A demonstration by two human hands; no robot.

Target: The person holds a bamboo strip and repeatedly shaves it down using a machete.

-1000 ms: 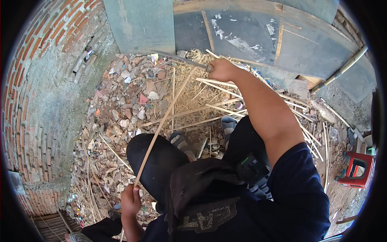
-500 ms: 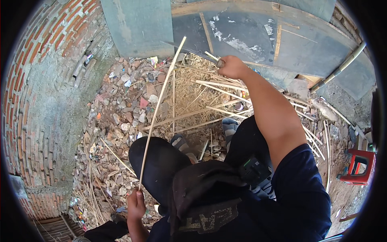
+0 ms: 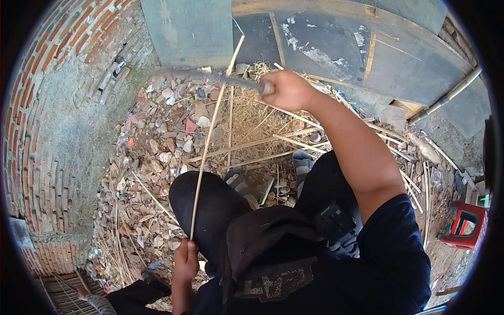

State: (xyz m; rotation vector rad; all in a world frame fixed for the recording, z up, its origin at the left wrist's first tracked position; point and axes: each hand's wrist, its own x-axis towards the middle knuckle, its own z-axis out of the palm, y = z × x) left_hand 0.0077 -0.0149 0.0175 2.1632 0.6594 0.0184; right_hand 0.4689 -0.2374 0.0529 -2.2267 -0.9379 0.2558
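Observation:
My left hand is closed round the lower end of a long pale bamboo strip, which slants up past my left knee. A thin sliver curls off the strip's far end. The handle of a long knife is gripped in my right hand. Its blade, smeared by motion, points left and crosses the strip near the far end; whether it touches the strip I cannot tell.
Several bamboo strips and a heap of shavings lie on rubble between brick wall and grey panels. A red stool stands right. Another person's hand shows at lower left.
My right hand has moved left and slightly nearer, sweeping the knife leftward across the strip. A thin sliver now shows at the strip's tip. Another person's hand has come into view at lower left.

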